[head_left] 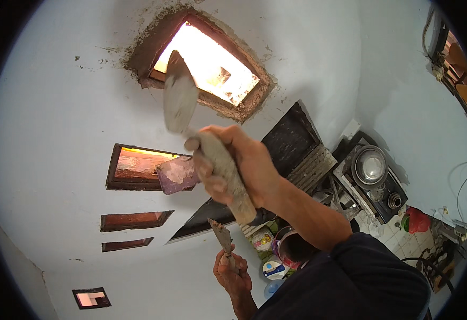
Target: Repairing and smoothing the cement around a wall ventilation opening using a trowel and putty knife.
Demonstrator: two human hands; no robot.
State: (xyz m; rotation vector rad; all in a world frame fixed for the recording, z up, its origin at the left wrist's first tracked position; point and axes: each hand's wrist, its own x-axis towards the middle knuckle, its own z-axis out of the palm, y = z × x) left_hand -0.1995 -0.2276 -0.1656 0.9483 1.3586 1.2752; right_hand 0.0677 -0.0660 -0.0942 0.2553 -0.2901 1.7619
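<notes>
Head view: right grip (248, 165), nearer window opening (217, 61), clasped trowel (181, 106), long axis toward it; left grip (231, 272), farther below, clasped smaller blade (222, 236).

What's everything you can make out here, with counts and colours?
walls: several, pale blue-grey, around
rough-edged opening: 1, glaring white, top centre
framed opening: 1, orange-red, left
narrow slots: 2, reddish, below framed opening
small opening: 1, pinkish, lower left
flat piece: 1, purplish, overlapping framed opening
slab: count unclear, black, centre
stove: 1, black, right
round vessel: 1, silver, on stove
bag-like item: 1, red, lower right
containers: count unclear, mixed, lower centre
large trowel: 1, grey, upper centre
small trowel: 1, grey, lower centre
sleeve: 1, dark, lower right
right hand: 1, bare, gripping large trowel
left hand: 1, bare, gripping small trowel
</notes>
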